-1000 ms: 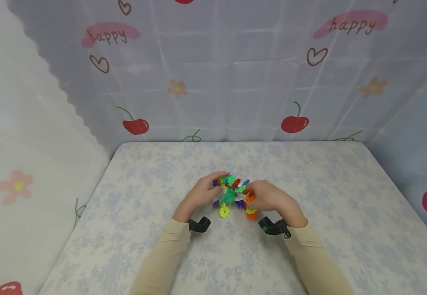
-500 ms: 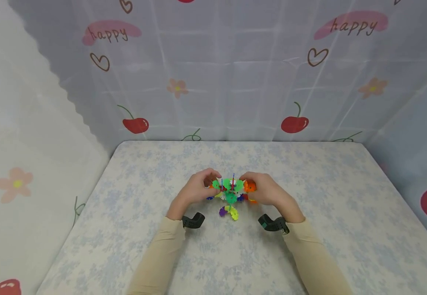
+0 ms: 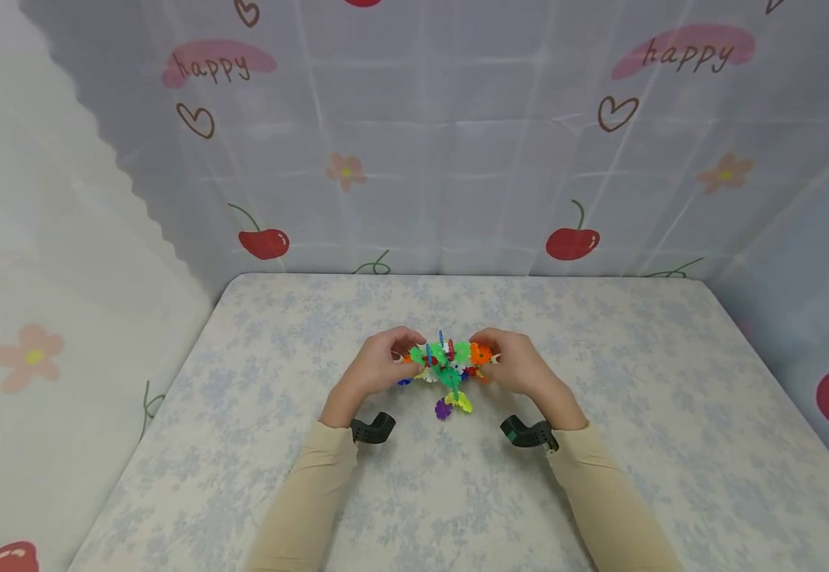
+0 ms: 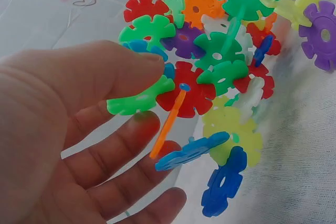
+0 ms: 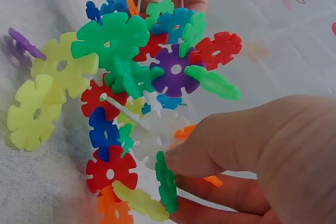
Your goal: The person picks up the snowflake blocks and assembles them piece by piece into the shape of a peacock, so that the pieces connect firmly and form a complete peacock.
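Between my hands is a cluster of interlocking plastic snowflake discs (image 3: pixel 450 377), in green, red, blue, purple, yellow, orange and white. My left hand (image 3: pixel 374 369) pinches its left side; in the left wrist view the thumb lies on a blue disc (image 4: pixel 142 48) beside a light green disc (image 4: pixel 139 100). On the right side, my right hand (image 3: pixel 524 365) holds the cluster, with the thumb at a white disc (image 5: pixel 152 137) beside a dark green disc (image 5: pixel 166 182). A purple disc (image 3: pixel 443 409) and yellow discs (image 5: pixel 35 114) stick out at the near end. Some discs are hidden behind fingers.
The cluster is over a table (image 3: pixel 278 334) with a pale blue floral cover. A printed curtain (image 3: pixel 443 159) stands along the back edge, with more hanging cloth at both sides. Each wrist carries a black camera mount (image 3: pixel 373 429).
The cluster has been turned between the hands, its purple and yellow end swinging toward the near middle. The left hand has shifted slightly left; the right hand has moved up a little.
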`<state>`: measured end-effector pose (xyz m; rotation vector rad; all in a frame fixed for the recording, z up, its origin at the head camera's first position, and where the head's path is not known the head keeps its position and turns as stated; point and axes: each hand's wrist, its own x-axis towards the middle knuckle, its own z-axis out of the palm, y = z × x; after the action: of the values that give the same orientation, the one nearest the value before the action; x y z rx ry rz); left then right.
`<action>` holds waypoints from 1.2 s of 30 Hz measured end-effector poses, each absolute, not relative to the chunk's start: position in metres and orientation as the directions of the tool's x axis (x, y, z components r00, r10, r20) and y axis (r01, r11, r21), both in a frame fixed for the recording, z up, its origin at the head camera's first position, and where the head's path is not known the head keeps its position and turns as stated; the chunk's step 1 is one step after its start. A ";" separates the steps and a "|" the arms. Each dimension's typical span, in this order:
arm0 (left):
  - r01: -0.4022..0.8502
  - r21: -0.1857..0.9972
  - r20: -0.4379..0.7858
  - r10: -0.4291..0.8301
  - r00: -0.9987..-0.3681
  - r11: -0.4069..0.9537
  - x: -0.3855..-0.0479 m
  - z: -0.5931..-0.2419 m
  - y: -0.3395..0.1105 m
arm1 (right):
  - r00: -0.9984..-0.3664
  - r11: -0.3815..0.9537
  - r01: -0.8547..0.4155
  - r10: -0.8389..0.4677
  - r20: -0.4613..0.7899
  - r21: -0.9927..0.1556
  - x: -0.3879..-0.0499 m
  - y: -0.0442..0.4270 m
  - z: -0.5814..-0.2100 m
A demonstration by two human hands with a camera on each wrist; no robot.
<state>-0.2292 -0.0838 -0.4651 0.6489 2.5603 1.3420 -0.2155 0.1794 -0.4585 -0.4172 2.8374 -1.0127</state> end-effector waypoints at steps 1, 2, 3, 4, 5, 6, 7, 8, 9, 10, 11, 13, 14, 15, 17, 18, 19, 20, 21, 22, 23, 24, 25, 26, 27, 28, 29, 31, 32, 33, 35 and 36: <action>0.297 0.816 0.050 0.452 -0.891 0.496 -0.230 -0.465 -0.084 | -0.957 0.744 -0.220 -0.291 -0.009 -0.631 -0.216 0.180 -0.458; 0.300 0.816 0.055 0.450 -0.891 0.494 -0.230 -0.466 -0.084 | -0.957 0.744 -0.216 -0.291 -0.015 -0.633 -0.216 0.180 -0.457; 0.304 0.815 0.061 0.448 -0.892 0.493 -0.231 -0.466 -0.084 | -0.956 0.743 -0.215 -0.292 -0.018 -0.634 -0.215 0.180 -0.456; 0.307 0.814 0.066 0.446 -0.892 0.493 -0.231 -0.466 -0.084 | -0.956 0.742 -0.216 -0.294 -0.018 -0.634 -0.215 0.181 -0.455; 0.308 0.814 0.070 0.442 -0.894 0.493 -0.232 -0.466 -0.083 | -0.954 0.744 -0.222 -0.299 -0.017 -0.630 -0.215 0.181 -0.454; 0.313 0.810 0.080 0.435 -0.897 0.496 -0.232 -0.467 -0.082 | -0.952 0.746 -0.228 -0.305 -0.016 -0.625 -0.215 0.181 -0.453; 0.313 0.809 0.087 0.425 -0.901 0.497 -0.233 -0.468 -0.082 | -0.950 0.748 -0.235 -0.312 -0.017 -0.620 -0.215 0.181 -0.452; 0.312 0.809 0.094 0.414 -0.905 0.498 -0.233 -0.469 -0.080 | -0.948 0.751 -0.239 -0.317 -0.020 -0.615 -0.214 0.182 -0.451; 0.309 0.810 0.100 0.401 -0.910 0.498 -0.233 -0.470 -0.079 | -0.946 0.753 -0.243 -0.325 -0.024 -0.611 -0.214 0.182 -0.449; 0.302 0.815 0.104 0.388 -0.916 0.495 -0.232 -0.470 -0.078 | -0.943 0.755 -0.246 -0.331 -0.029 -0.607 -0.213 0.183 -0.448; 0.297 0.820 0.109 0.376 -0.920 0.489 -0.232 -0.471 -0.076 | -0.940 0.758 -0.250 -0.339 -0.036 -0.602 -0.213 0.183 -0.447; 0.287 0.832 0.114 0.359 -0.926 0.475 -0.231 -0.472 -0.073 | -0.936 0.759 -0.247 -0.347 -0.054 -0.602 -0.212 0.185 -0.443; 0.283 0.838 0.116 0.354 -0.928 0.467 -0.230 -0.472 -0.071 | -0.934 0.760 -0.245 -0.351 -0.062 -0.602 -0.211 0.185 -0.442; 0.284 0.840 0.122 0.349 -0.929 0.463 -0.230 -0.473 -0.070 | -0.932 0.761 -0.246 -0.356 -0.069 -0.601 -0.211 0.186 -0.441; 0.291 0.841 0.133 0.346 -0.929 0.457 -0.230 -0.474 -0.068 | -0.928 0.761 -0.251 -0.365 -0.075 -0.598 -0.210 0.187 -0.439; 0.293 0.840 0.136 0.346 -0.928 0.456 -0.230 -0.475 -0.067 | -0.927 0.760 -0.253 -0.368 -0.074 -0.599 -0.210 0.187 -0.438; 0.295 0.839 0.139 0.345 -0.928 0.458 -0.230 -0.475 -0.067 | -0.927 0.759 -0.255 -0.369 -0.072 -0.599 -0.210 0.188 -0.438; 0.299 0.837 0.142 0.346 -0.928 0.458 -0.231 -0.476 -0.066 | -0.927 0.758 -0.255 -0.368 -0.071 -0.600 -0.210 0.188 -0.438; 0.298 0.836 0.140 0.347 -0.928 0.461 -0.231 -0.476 -0.066 | -0.929 0.757 -0.252 -0.364 -0.069 -0.603 -0.210 0.188 -0.439; 0.296 0.835 0.136 0.347 -0.928 0.463 -0.231 -0.476 -0.067 | -0.931 0.756 -0.248 -0.360 -0.068 -0.606 -0.210 0.188 -0.439; 0.295 0.835 0.132 0.350 -0.927 0.465 -0.231 -0.476 -0.067 | -0.933 0.755 -0.244 -0.354 -0.066 -0.608 -0.210 0.189 -0.440; 0.296 0.833 0.130 0.354 -0.926 0.468 -0.232 -0.476 -0.068 | -0.935 0.756 -0.237 -0.347 -0.066 -0.611 -0.210 0.189 -0.442; 0.293 0.832 0.124 0.357 -0.926 0.471 -0.231 -0.476 -0.069 | -0.936 0.755 -0.236 -0.346 -0.066 -0.612 -0.211 0.189 -0.443; 0.290 0.832 0.118 0.360 -0.925 0.474 -0.231 -0.476 -0.070 | -0.936 0.755 -0.236 -0.346 -0.067 -0.612 -0.211 0.189 -0.445; 0.287 0.831 0.112 0.363 -0.925 0.477 -0.231 -0.476 -0.070 | -0.936 0.754 -0.234 -0.346 -0.069 -0.614 -0.211 0.188 -0.446; 0.288 0.829 0.110 0.365 -0.924 0.479 -0.230 -0.475 -0.071 | -0.935 0.755 -0.234 -0.347 -0.070 -0.613 -0.212 0.188 -0.447; 0.288 0.829 0.108 0.369 -0.923 0.480 -0.230 -0.476 -0.072 | -0.935 0.755 -0.234 -0.347 -0.071 -0.613 -0.212 0.188 -0.448; 0.284 0.832 0.102 0.371 -0.923 0.477 -0.230 -0.476 -0.072 | -0.933 0.755 -0.236 -0.352 -0.074 -0.611 -0.211 0.188 -0.448; 0.285 0.833 0.104 0.372 -0.922 0.474 -0.230 -0.476 -0.072 | -0.933 0.757 -0.234 -0.351 -0.078 -0.610 -0.211 0.189 -0.448; 0.284 0.835 0.103 0.372 -0.922 0.472 -0.230 -0.476 -0.071 | -0.934 0.758 -0.232 -0.350 -0.080 -0.610 -0.210 0.189 -0.448; 0.282 0.839 0.104 0.373 -0.922 0.465 -0.230 -0.477 -0.070 | -0.932 0.759 -0.235 -0.353 -0.080 -0.607 -0.210 0.190 -0.447; 0.281 0.841 0.104 0.372 -0.923 0.462 -0.230 -0.477 -0.070 | -0.931 0.761 -0.238 -0.355 -0.080 -0.603 -0.210 0.190 -0.447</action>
<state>-0.2303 -0.0696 -0.4772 0.5827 2.6044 1.4706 -0.2095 0.1901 -0.4470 -0.4705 2.7672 -0.9102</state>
